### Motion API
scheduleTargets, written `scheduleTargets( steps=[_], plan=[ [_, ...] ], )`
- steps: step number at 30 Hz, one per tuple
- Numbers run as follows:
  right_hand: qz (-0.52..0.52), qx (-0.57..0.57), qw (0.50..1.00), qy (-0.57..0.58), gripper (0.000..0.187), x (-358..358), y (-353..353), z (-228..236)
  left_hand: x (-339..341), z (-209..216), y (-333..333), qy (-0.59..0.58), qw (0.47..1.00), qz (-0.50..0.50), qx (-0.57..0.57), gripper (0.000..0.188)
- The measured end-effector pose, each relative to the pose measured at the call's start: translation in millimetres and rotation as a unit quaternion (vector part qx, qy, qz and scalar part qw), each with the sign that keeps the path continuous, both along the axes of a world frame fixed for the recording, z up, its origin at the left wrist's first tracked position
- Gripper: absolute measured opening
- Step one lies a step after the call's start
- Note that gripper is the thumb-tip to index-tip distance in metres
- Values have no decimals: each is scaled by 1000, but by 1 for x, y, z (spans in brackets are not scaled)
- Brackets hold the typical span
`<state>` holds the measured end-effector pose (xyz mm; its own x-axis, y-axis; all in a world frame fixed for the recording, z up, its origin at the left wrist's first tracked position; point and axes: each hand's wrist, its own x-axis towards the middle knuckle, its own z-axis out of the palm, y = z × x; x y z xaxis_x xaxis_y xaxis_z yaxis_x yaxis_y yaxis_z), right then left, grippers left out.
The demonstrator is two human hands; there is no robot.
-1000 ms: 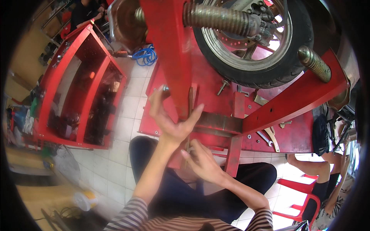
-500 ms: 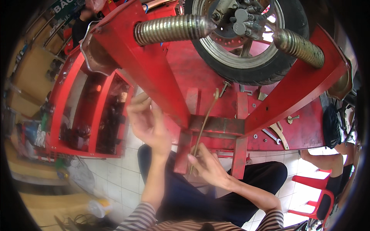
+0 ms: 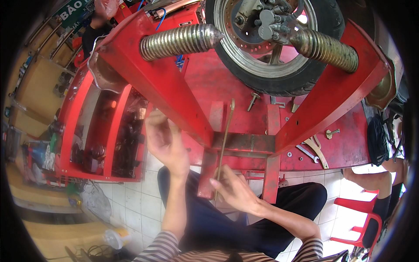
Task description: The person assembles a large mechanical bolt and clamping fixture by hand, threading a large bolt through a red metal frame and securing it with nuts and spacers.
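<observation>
My right hand (image 3: pixel 235 190) pinches a long, thin, brass-coloured metal rod (image 3: pixel 225 144) near its lower end. The rod stands nearly upright, its flattened, slightly bent tip in front of the red bench. Beside the left red post (image 3: pixel 168 83) of the stand, my left hand (image 3: pixel 168 144) is raised, palm up and fingers loosely curled, a little blurred. Nothing shows in it. A red crossbar (image 3: pixel 244 142) joins the left post to the right post (image 3: pixel 336 94), just beyond the rod. Each post carries a thick threaded bolt with a pointed tip, the left bolt (image 3: pixel 181 42) and the right bolt (image 3: pixel 325 50).
A wheel with a black tyre (image 3: pixel 279 83) stands behind the posts on the red bench (image 3: pixel 345 148). On it lie a T-shaped bolt (image 3: pixel 253 101), a wrench (image 3: pixel 307 153) and small nuts. Left is a red shelf cart (image 3: pixel 65 131); right, a red chair (image 3: pixel 358 220) and someone's leg (image 3: pixel 371 181).
The rod has swung more upright and its tip has moved left, away from the T-shaped bolt. My left hand has shifted slightly. The view has tilted a little.
</observation>
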<state>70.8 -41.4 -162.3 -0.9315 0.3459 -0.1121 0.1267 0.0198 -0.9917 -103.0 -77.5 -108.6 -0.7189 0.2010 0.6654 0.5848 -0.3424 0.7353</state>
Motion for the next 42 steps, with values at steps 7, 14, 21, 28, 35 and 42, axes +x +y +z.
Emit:
scheduleTargets(
  steps=[7, 14, 21, 28, 35, 42],
  plan=[
    [7, 9, 1000, 0, 27, -1, -3, -7, 2, -2, -3, -12, 999, -33, 21, 9],
    [17, 13, 1000, -14, 28, -2, -3, -4, -1, -3, -3, -15, 999, -41, 17, 6],
    [14, -23, 1000, 17, 28, -1, -3, 2, -4, -9, 1, -20, 999, -24, 28, 6],
    [10, -41, 999, 23, 28, -1, -1, 9, -5, -14, -1, 37, 998, -45, 25, 13],
    [20, -8, 998, 56, 27, 0, -6, -1, 10, -23, 5, 30, 996, -54, 58, 29],
    [24, 0, 998, 62, 26, -3, -15, -8, 8, -24, -1, 41, 998, -53, 12, 36]
  ],
)
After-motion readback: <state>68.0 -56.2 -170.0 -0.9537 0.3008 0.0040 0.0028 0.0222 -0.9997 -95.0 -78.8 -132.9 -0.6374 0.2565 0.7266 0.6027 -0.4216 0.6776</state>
